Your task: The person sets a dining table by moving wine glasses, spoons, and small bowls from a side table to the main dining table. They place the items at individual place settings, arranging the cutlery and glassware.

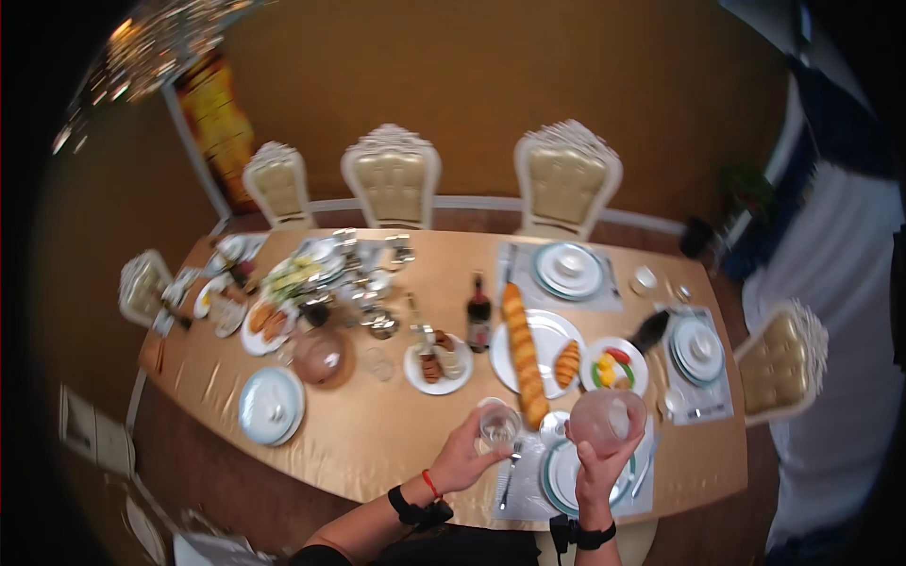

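A small clear drinking glass point(500, 424) is in my left hand point(463, 453), which wears a red cord and a black band at the wrist. My right hand point(605, 463) grips a rounded, pinkish glass vessel point(594, 419), tilted so that its mouth shows. Beneath the right hand are stacked white plates with a blue-green rim point(555, 481) on a grey placemat point(524, 499). A fork point(509, 475) lies left of the plates and a knife point(644, 470) to their right. A long baguette point(525, 354) reaches across a large white plate point(495, 361) just beyond both hands.
A dark bottle point(479, 322) stands upright mid-table. A croissant point(567, 363), a plate of colourful food point(614, 343) and a pastry plate point(410, 368) are near. Farther left are a round pinkish decanter point(318, 357) and a lidded plate point(267, 407). Ornate chairs point(391, 177) line the far side.
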A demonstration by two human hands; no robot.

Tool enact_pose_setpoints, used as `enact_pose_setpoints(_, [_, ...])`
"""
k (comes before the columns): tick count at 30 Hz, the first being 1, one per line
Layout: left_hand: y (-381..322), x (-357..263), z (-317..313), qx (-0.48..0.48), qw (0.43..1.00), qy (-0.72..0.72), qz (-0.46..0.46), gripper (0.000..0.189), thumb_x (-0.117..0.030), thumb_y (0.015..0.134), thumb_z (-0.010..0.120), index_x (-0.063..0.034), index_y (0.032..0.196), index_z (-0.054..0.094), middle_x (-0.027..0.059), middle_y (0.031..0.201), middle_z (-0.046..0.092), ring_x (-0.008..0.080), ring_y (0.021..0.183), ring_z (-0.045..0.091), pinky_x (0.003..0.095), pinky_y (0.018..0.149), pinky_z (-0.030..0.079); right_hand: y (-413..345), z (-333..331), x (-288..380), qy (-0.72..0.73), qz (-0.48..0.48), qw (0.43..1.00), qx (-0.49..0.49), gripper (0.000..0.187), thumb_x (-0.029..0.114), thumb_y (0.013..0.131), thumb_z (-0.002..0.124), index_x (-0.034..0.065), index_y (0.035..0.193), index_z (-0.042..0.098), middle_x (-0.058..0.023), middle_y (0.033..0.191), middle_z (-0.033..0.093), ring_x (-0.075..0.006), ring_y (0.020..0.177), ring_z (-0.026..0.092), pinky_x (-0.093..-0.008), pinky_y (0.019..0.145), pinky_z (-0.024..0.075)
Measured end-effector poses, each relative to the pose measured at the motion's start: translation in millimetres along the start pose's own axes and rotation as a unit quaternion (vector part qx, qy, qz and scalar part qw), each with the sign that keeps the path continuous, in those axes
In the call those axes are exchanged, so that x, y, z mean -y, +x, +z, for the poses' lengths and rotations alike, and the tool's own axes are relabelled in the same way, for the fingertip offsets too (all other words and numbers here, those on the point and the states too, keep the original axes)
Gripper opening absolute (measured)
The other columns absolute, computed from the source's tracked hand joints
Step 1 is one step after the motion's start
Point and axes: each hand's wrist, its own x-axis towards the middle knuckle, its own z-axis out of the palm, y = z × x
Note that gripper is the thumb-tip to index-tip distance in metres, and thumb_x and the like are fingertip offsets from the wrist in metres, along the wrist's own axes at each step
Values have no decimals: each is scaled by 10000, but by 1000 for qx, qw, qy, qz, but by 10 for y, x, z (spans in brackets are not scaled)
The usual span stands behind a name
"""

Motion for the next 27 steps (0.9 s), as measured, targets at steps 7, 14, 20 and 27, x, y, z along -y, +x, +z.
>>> enact_pose_setpoints(7, [-2217,195,-967,-210,961,158,-88,719,-499,903,651,-86,1430,389,186,1309,548,346,1183,580,431,982,480,-1276,1242,-388,44,181,946,263,721,279,823,762,143,1378,322,-141,1316,415,-338,1048,605,-426,836,570])
enact_pose_setpoints(14, [-4267,-303,-808,-548,790,198,-193,693,-422,905,670,-68,1423,375,193,1290,530,366,1158,570,435,966,469,-2513,1969,-797,111,346,738,569,1013,292,844,745,231,1559,29,-188,1481,291,-350,965,642,-412,848,562])
enact_pose_setpoints(20, [-5508,-703,109,-804,542,147,-198,723,-321,928,692,-70,1465,279,202,1318,504,316,1231,524,423,1023,436,-3616,2682,-626,152,362,556,733,896,184,846,716,153,1517,124,-185,1400,363,-318,1011,623,-390,846,561])
enact_pose_setpoints(27, [-6211,-438,222,-856,436,161,-228,712,-305,922,698,-62,1457,294,220,1322,509,332,1208,549,406,1001,460,-4643,2712,-586,116,351,437,820,829,204,864,729,144,1472,169,-206,1228,489,-302,889,673,-363,737,594])
